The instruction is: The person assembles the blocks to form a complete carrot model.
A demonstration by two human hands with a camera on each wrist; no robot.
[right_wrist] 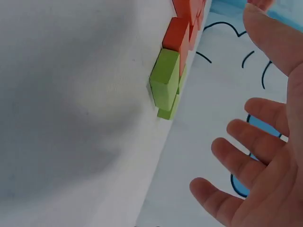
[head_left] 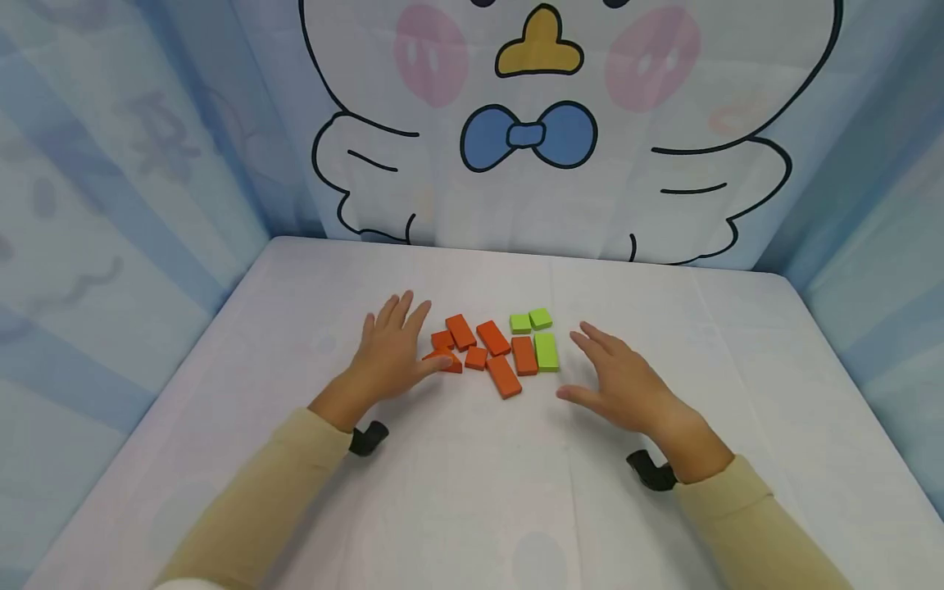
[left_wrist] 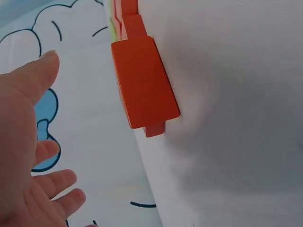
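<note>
Seven orange-red blocks (head_left: 504, 377) and three lime-green blocks (head_left: 546, 351) lie in a loose cluster on the white-covered desk (head_left: 457, 492), between the person's two hands. The left hand (head_left: 389, 356) has its fingers spread and grips nothing; in the head view its thumb overlaps the leftmost orange-red block, while the left wrist view shows the thumb apart from the blocks. The right hand (head_left: 627, 381), likewise spread and holding nothing, is just beside the longer lime-green block, without touching it. The two smaller lime-green blocks sit side by side behind it. A backdrop (head_left: 442, 188) printed with a blue bow tie (head_left: 527, 135) hangs behind the desk.
</note>
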